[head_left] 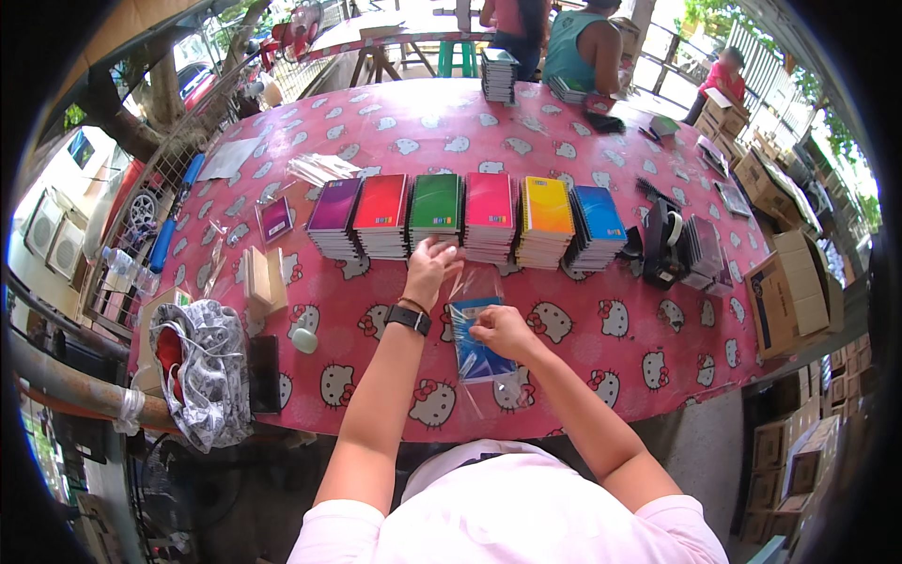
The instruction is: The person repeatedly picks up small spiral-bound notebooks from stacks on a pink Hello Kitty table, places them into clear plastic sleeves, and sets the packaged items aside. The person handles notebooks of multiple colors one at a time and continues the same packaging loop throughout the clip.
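Observation:
A blue spiral notebook [484,357] lies in a clear plastic sleeve [481,280] near the front of the table. My right hand [505,332] is over the notebook, fingertips pinched together against it; what they hold is too small to tell. My left hand [434,270], with a dark watch on its wrist, reaches beside the top of the sleeve. Its fingers are apart, close to the front of the green notebook stack [435,202]. In the same row stand purple [334,204], red [381,201], pink [489,199], yellow [547,205] and blue [598,214] stacks.
At left lie a wrapped purple notebook [275,219], white strips [322,169], a patterned cloth bag [209,376], a dark flat case [265,374] and a pale green case [303,340]. A black tape dispenser [663,246] and cardboard box [794,294] are right. People sit and stand beyond.

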